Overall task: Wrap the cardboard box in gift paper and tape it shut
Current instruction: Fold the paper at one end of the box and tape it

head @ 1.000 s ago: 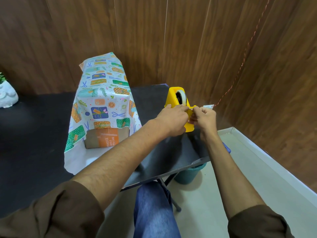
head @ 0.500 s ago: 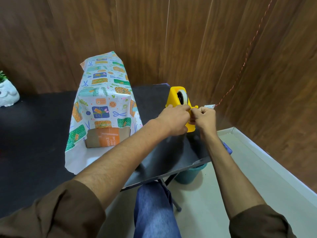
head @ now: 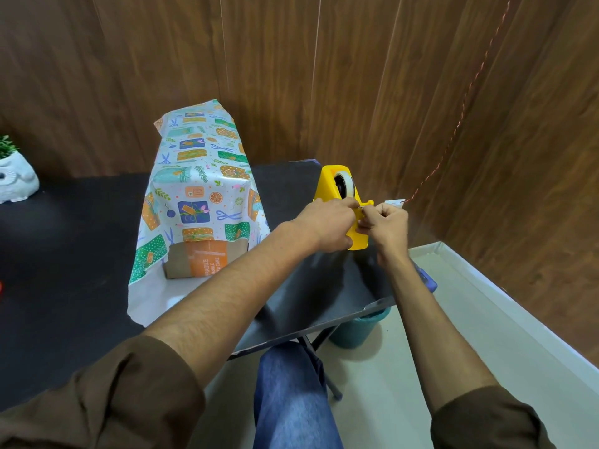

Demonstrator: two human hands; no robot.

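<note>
My left hand [head: 327, 225]: reaches across the table, fingers curled tight round the front of the yellow tape dispenser [head: 334, 189] and gripping it near its cutter end.
My right hand [head: 385, 223]: meets the left at that cutter end, fingers curled into a loose fist, thumb and forefinger pinching a thin tape strip [head: 360, 207] that shows as a short pale line between the two hands.
Tape dispenser: stands upright on the far right part of the black table [head: 64, 254], close to the wood-panelled wall, with a white tape roll [head: 344, 182] in its open top.
Cardboard box [head: 201, 259]: stands on the table, left of my hands and apart from them, its near face bare brown with an orange printed panel.
Gift paper [head: 197, 176]: draped over the box's top and sides; white, printed with parcels, scissors and oranges. Its plain underside lies spread on the table in front of the box.
Red string [head: 453, 131]: runs down along the wall to a small white tag just beyond my right hand.
White planter [head: 16, 183]: at the table's far left edge, holding a green plant.
Teal bin [head: 356, 332]: on the floor under the table's right corner.
My body: brown sleeves pushed up both forearms, one blue-jeaned knee below.
</note>
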